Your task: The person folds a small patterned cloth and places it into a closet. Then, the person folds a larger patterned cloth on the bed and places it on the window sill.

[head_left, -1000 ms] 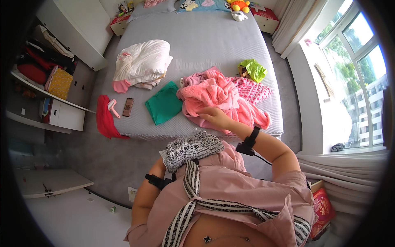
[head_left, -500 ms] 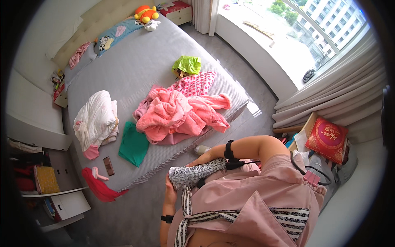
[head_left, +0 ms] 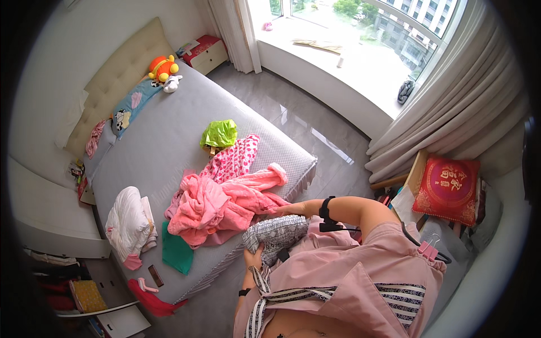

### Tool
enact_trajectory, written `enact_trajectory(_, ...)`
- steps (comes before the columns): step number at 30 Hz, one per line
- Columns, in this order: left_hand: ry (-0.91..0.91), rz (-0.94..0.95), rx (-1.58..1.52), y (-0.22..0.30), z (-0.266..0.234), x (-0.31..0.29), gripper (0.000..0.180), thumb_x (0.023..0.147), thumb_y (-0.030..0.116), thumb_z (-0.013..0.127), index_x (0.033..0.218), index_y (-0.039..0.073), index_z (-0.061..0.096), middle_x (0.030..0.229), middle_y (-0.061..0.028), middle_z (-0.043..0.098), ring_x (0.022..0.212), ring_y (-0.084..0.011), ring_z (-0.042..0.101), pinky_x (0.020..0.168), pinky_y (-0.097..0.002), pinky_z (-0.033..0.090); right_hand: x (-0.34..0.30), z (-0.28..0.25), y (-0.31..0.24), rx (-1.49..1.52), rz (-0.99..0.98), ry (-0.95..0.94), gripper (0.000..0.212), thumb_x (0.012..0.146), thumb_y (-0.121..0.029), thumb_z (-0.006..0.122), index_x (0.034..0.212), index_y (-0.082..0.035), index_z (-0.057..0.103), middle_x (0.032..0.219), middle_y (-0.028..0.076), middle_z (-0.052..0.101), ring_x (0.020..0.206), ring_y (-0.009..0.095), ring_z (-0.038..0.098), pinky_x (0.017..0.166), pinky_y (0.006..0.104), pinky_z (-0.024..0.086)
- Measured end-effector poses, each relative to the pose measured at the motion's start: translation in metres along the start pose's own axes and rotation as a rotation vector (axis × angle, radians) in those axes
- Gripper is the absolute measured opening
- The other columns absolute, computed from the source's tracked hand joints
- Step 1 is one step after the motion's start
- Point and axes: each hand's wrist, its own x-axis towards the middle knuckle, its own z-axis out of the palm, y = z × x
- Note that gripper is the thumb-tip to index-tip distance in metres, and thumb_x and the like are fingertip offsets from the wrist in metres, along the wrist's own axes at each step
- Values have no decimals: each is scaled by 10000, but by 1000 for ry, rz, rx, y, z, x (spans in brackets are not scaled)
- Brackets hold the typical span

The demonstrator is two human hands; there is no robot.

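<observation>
A bundle of grey-and-white patterned cloth (head_left: 275,232) rests against my front. My left hand (head_left: 253,259) grips its lower left end, thumb on top. Beyond the bundle, my right hand (head_left: 293,209) reaches to the near right edge of a fluffy coral-pink robe (head_left: 205,203) heaped on the bed. Its fingertips blend with the pink fabric, so I cannot make out whether they pinch it. A pink heart-patterned cloth (head_left: 236,158) lies partly under the robe. Beside the heap sits a folded green cloth (head_left: 176,248).
The grey bed (head_left: 169,124) also bears a white quilted bundle (head_left: 125,217), a bright green bag (head_left: 220,133), a phone (head_left: 155,276), a pink handled tool (head_left: 147,285) and a red cloth (head_left: 152,301). A red cushion (head_left: 445,188) stands at the right, near the curtain (head_left: 434,107).
My right hand has left the patterned bundle and moved forward to the robe. The bundle, held by my left hand, has shifted slightly right. The whole view has turned.
</observation>
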Motion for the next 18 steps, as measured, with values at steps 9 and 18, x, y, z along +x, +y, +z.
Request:
enact_trajectory(9, -247, -152, -447, 114, 220, 182, 400, 889, 161, 613, 1235, -8, 504, 1179, -70, 578, 1058, -173, 538, 921, -312, 414, -198, -152, -8, 695, -617, 168, 936, 773, -783, 394, 1324, -29, 458, 1311, 140, 516, 1171, 292, 516, 1024, 442, 376)
enact_trajectory(18, -577, -88, -247, 157, 388, 287, 405, 893, 166, 613, 1232, -23, 496, 1162, -93, 587, 1051, -172, 553, 915, -313, 441, -285, -187, -65, 598, -751, 592, 471, 782, -139, 727, 1187, 7, 537, 1095, 125, 628, 960, 224, 631, 814, 348, 533)
